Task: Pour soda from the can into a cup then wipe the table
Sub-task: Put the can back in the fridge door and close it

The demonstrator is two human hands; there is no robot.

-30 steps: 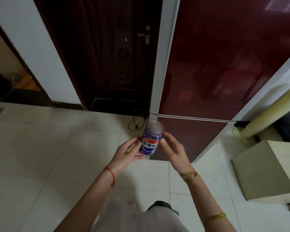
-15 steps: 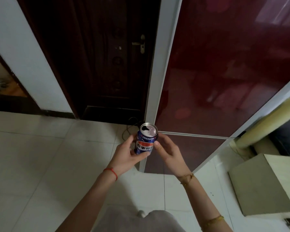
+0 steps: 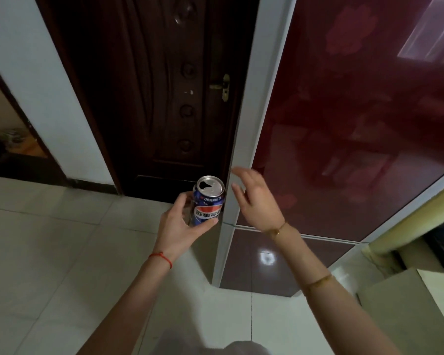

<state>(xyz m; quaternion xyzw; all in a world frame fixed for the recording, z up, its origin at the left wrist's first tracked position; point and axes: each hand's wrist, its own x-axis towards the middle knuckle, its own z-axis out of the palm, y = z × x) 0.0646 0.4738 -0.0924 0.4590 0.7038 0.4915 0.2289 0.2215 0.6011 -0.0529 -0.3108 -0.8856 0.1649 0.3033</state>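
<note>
Gripped in the left hand (image 3: 178,226) — can (image 3: 207,201), fingers and thumb curled round the lower body, thumb tip across the near face below the logo. Held near upright, long axis tilted slightly toward the far side, opened mouth showing on the lid at the top. Right hand (image 3: 256,201) just right of the can, apart from it, fingers spread and loosely bent, holding nothing. Can thus carried by the left hand alone, the right being the nearer free hand. No cup and no table in view — only tiled floor (image 3: 49,252), dark door (image 3: 151,98) beyond and red glossy panel (image 3: 356,124) at right. Judged stage: can open, pouring not yet begun; next move likely to require reaching a cup somewhere out of view.
</note>
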